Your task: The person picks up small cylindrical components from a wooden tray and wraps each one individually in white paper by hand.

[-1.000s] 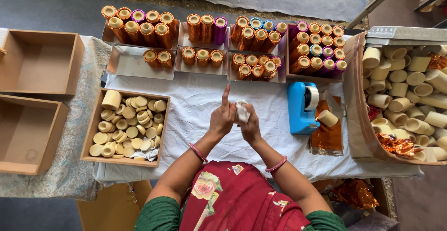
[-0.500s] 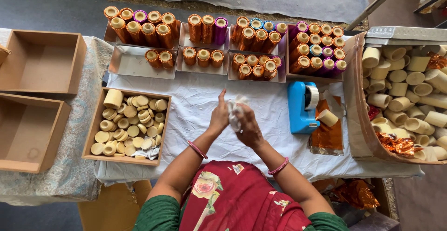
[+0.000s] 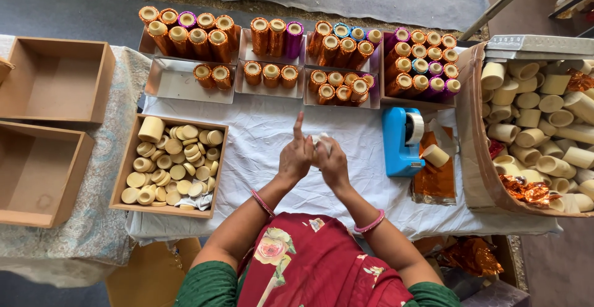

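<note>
Across the white crumpled cloth covering the table [image 3: 260, 134], the work is laid out in containers. At the right edge a large brown carton of bare cream cylinders [image 3: 532, 127] is seen, and at the left two empty cardboard boxes [image 3: 49, 121] are set well apart from the hands. A shallow wooden tray of cream-coloured caps and short tubes [image 3: 170, 165] lies just beside the left forearm. Along the far side, rows of foil-wrapped orange, gold and purple rolls [image 3: 297, 53] are stood in grey trays. A blue tape dispenser [image 3: 401, 140] is placed near the right hand, with a sheet of orange foil [image 3: 433, 180] beside it.

At the centre, a small pale roll in whitish wrapping [image 3: 322, 141] is pinched between both hands above the cloth. The left hand [image 3: 296, 155] is pressed against it with the index finger raised upright; the right hand [image 3: 334, 163] is curled around its other side.

The step in hand is judged to be wrapping or smoothing the covering onto the roll. A firm twist to close the ends would probably be called for next.
</note>
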